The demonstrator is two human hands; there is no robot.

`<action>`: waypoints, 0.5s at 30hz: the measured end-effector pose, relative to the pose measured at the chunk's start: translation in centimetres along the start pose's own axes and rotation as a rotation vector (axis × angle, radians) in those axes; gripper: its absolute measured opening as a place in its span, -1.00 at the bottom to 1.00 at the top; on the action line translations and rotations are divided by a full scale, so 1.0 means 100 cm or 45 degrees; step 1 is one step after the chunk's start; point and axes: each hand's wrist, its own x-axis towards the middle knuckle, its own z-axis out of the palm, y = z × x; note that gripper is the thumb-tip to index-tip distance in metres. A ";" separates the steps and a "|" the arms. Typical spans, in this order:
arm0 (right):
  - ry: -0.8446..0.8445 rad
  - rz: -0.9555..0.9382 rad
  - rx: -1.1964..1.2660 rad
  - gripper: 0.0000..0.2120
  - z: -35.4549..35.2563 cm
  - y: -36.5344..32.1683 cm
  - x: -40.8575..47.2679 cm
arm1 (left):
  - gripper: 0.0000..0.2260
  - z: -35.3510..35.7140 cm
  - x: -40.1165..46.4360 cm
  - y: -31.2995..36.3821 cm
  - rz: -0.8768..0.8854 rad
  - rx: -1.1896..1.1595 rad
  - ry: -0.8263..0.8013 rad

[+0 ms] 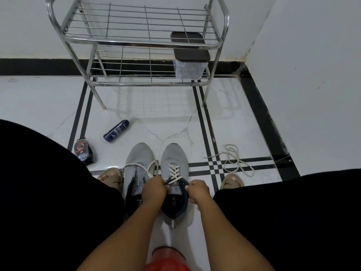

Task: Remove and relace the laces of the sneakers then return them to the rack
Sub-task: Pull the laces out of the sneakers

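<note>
Two grey sneakers stand side by side on the floor, toes pointing away from me. The right sneaker (174, 159) has a cream lace (174, 174) crossed through its eyelets. My left hand (153, 190) pinches the lace end at the shoe's left collar. My right hand (198, 189) grips the dark collar on the other side. The left sneaker (139, 156) has no lace threaded; a loose strand (136, 165) of the lace loops over it. A second cream lace (233, 160) lies in a loose heap on the floor to the right.
A two-tier metal rack (140, 43) stands against the wall ahead, a lidded plastic box (189, 61) on its lower shelf. A blue bottle (116, 130) and a shoe-polish pack (84, 151) lie at the left. My sandalled feet (111, 178) flank the sneakers.
</note>
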 end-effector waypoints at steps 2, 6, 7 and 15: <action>0.023 -0.087 -0.322 -0.95 -0.002 -0.012 -0.011 | -0.81 -0.004 0.008 -0.002 -0.067 -0.165 -0.101; 0.174 -0.471 -0.552 -0.67 0.007 -0.028 -0.015 | -0.82 -0.001 0.021 -0.007 -0.115 -0.298 -0.196; 0.146 -0.548 -0.590 -0.67 0.011 -0.026 -0.016 | -0.81 0.000 0.021 -0.007 -0.111 -0.289 -0.192; 0.178 -0.138 0.467 -0.59 -0.003 -0.011 -0.012 | -0.79 0.005 0.015 -0.015 -0.294 -0.340 -0.041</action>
